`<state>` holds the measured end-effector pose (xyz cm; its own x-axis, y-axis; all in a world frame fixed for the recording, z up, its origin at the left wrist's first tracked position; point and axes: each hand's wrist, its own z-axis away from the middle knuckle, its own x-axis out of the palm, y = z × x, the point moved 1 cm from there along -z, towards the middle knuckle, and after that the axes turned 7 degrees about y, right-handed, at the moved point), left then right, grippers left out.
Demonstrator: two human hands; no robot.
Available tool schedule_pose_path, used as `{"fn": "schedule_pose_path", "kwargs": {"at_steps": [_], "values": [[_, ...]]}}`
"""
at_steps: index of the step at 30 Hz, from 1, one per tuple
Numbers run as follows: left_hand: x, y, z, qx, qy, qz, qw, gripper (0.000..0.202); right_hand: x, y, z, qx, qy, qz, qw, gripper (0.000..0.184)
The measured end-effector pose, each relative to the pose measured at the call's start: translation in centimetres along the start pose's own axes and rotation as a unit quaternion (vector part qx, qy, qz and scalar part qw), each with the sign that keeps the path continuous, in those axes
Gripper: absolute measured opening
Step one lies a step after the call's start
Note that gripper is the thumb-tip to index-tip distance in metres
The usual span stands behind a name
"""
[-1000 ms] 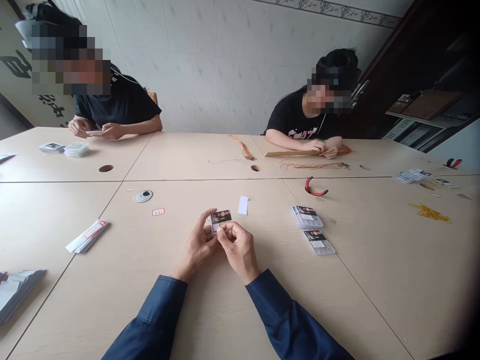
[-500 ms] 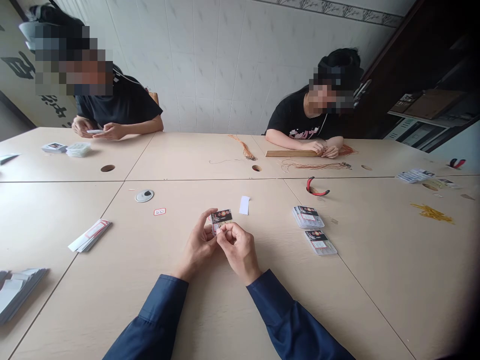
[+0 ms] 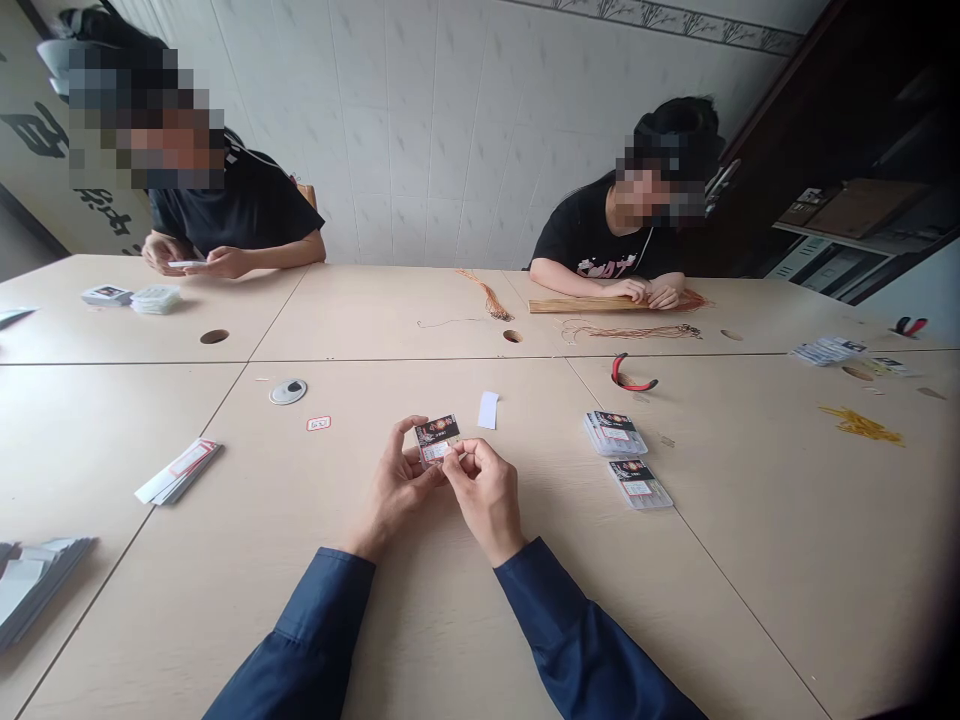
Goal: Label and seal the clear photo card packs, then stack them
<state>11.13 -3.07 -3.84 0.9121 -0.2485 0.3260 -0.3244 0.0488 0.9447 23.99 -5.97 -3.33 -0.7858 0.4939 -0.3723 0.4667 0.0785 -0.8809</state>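
Note:
My left hand (image 3: 400, 485) grips a small flat plastic case (image 3: 436, 428) by its left side, above the table in front of me. A black printed card shows across the top of the case. On the lower part of the case lies a white sticker (image 3: 435, 453) with a red edge. My right hand (image 3: 484, 490) has its thumb and forefinger pinched at the sticker's right end, touching the case; the fingertips hide that corner. Similar cases stand to the right, a stack (image 3: 615, 433) and a nearer case (image 3: 640, 484), each with a white label.
A blank paper slip (image 3: 488, 410) lies beyond my hands, a red-edged label (image 3: 319, 423) to the left. Sticker strips (image 3: 180, 472) and a paper stack (image 3: 41, 585) lie further left. Red-handled pliers (image 3: 632, 375) rest beyond the cases. Two people sit opposite, one by a wooden strip (image 3: 585, 306).
My right fingers have shifted slightly right and uncovered the white sticker on the case. The case has tilted a little and moved slightly left.

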Motion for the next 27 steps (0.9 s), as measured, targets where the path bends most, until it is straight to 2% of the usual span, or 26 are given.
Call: {"fn": "schedule_pose_path", "kwargs": {"at_steps": [27], "values": [[0.37,0.15,0.18,-0.007,-0.011,0.027,1.0,0.063,0.08,-0.25,-0.09,0.038,0.029,0.082,0.995,0.017]]}}
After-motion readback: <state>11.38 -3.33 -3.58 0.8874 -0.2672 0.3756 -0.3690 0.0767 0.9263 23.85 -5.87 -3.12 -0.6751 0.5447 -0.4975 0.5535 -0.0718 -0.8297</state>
